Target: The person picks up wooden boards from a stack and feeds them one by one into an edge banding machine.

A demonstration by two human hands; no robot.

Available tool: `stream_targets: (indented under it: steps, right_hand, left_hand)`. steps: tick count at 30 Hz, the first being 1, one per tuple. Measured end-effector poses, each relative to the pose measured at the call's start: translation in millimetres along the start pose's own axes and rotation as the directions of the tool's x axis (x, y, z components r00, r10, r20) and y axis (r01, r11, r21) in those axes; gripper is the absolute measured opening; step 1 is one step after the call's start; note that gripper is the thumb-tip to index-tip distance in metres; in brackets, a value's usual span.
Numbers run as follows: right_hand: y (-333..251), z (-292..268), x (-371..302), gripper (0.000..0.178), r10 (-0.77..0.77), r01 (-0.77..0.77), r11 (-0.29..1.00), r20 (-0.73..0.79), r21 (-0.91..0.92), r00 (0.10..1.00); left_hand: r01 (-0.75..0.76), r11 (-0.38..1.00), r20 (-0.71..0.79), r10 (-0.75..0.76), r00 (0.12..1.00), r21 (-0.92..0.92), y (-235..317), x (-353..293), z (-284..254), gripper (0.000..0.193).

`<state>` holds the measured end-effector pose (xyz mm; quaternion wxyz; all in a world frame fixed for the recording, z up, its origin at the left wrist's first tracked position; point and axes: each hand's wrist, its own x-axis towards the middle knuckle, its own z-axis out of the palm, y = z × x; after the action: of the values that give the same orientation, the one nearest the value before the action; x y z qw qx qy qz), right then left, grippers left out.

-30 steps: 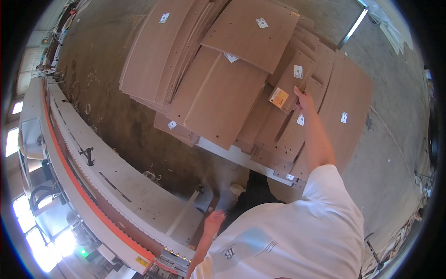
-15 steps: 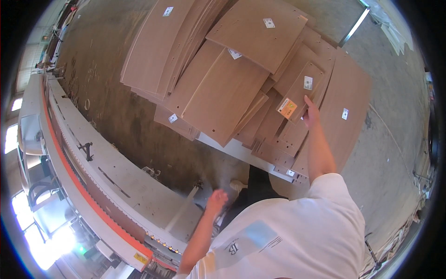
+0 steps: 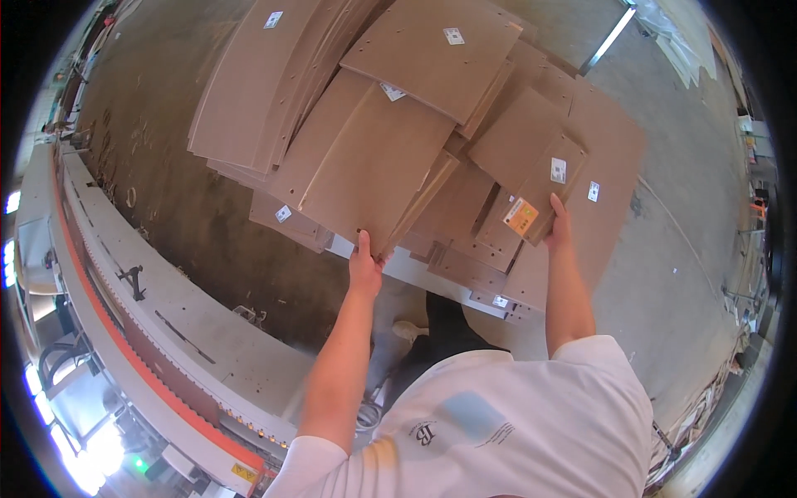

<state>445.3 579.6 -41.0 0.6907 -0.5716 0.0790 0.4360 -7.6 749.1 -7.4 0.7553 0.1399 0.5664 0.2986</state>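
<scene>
My left hand (image 3: 365,267) grips the near corner of a large brown wooden panel (image 3: 386,170), its thumb lying on top and the other fingers mostly out of sight at the edge. To the right, my right hand (image 3: 560,222) is closed on the near end of a narrow brown board (image 3: 541,189). That board carries a white sticker and an orange label (image 3: 520,217), and it lies over other panels, tilted a little. Whether it is lifted clear of them I cannot tell.
More brown panels (image 3: 241,91) are stacked at the far left, and a wide one (image 3: 610,141) lies at the right. A long machine with an orange strip (image 3: 158,373) runs along the left. At the far right stands a metal bar (image 3: 613,37).
My left hand has gone forward from beside my body to the large panel's corner and taken hold of it. The narrow board in my right hand has shifted and turned slightly.
</scene>
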Motion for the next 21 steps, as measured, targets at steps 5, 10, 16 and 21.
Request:
stream_targets:
  steps: [5, 10, 16, 21]
  right_hand:
    - [-8.8, -37.6, -70.6, 0.054, -0.129, 0.127, 0.992, -0.097, -0.028, 0.987]
    - [-15.9, -65.8, -141.0, 0.061, -0.082, 0.092, 0.992, -0.110, 0.090, 0.991]
    - [-26.4, -39.7, -206.1, 0.061, -0.105, 0.105, 0.994, 0.025, -0.007, 0.994]
    - [3.6, 28.5, -236.0, 0.053, 0.087, -0.053, 0.990, 0.273, -0.131, 0.958]
  left_hand:
    - [0.035, 0.999, -0.017, -0.034, 0.999, 0.019, -9.0, -5.8, 9.8, 0.074]
    - [0.010, 0.998, -0.037, -0.008, 0.999, 0.069, -6.4, -13.4, 4.0, 0.085]
    - [0.061, 0.922, -0.182, 0.010, 0.983, 0.382, -23.5, -78.5, -12.4, 0.079]
    - [-0.082, 0.912, 0.288, -0.041, 0.957, 0.402, -50.2, -174.8, -22.6, 0.058]
